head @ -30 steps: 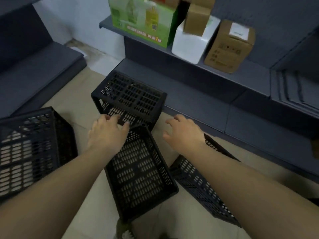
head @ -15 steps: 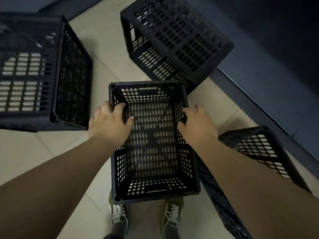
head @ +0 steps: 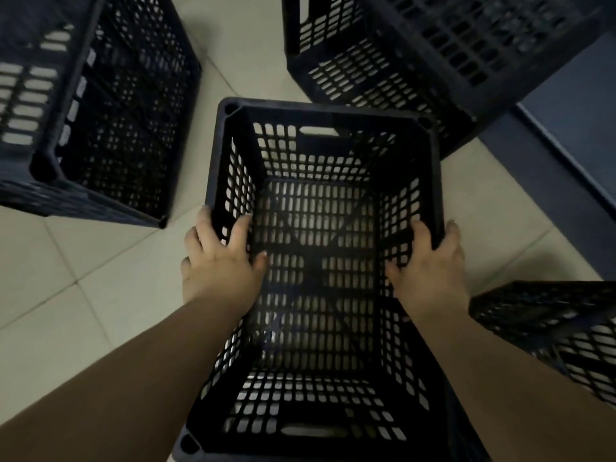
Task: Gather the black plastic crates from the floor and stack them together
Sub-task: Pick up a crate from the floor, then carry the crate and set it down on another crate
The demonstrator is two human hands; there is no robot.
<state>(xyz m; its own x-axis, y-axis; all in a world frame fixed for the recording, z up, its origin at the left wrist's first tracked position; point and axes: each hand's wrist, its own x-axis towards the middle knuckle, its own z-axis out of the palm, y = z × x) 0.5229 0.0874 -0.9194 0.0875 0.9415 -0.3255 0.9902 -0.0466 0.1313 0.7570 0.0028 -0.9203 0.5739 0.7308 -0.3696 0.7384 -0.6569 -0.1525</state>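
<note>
Pale floor tiles (head: 110,285) are ringed by three more black crates while an upright crate (head: 320,268) is clasped at centre, its side rims gripped by the left hand (head: 221,265) and right hand (head: 428,270), presumably so it lifts level for stacking.

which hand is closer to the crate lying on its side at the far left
Left. The left hand grips the held crate's left wall, nearest that side crate; the right hand grips the opposite wall.

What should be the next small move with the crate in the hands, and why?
Probably carry the held crate to the crate on the left and set it there: both hands grip its side walls, it is open upward, and the others lie apart.
</note>
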